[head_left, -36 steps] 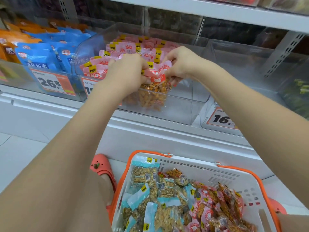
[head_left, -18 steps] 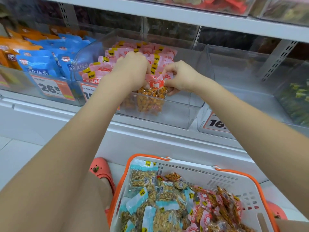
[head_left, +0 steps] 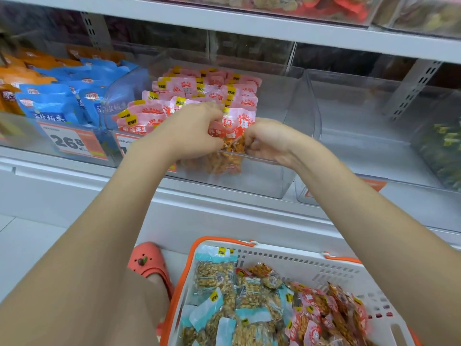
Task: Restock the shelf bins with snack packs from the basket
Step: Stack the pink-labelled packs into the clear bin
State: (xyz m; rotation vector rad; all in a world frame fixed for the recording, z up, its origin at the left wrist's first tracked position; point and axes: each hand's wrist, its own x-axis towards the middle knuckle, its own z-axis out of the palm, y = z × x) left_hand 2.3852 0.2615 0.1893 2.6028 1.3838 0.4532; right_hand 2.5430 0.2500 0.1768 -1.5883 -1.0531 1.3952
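Note:
Both hands are at the front of a clear shelf bin [head_left: 287,176] filled with rows of pink snack packs [head_left: 199,88]. My left hand [head_left: 192,131] and my right hand [head_left: 269,141] grip a small bunch of pink packs [head_left: 233,126] between them, standing upright against the bin's front wall. Below, a white basket with an orange rim [head_left: 299,260] holds several pale-blue nut packs [head_left: 217,270] on its left and pink packs [head_left: 324,310] on its right.
Left of the pink bin stands a bin of blue packs [head_left: 55,103] with a 26.8 price tag [head_left: 69,142], and orange packs behind it. On the right is a clear bin [head_left: 361,116] with a bare floor. An orange clog [head_left: 147,263] is beside the basket.
Both hands have come down and toward the bin's front edge with the pink packs, which now sit lower in the bin. The view has tilted slightly.

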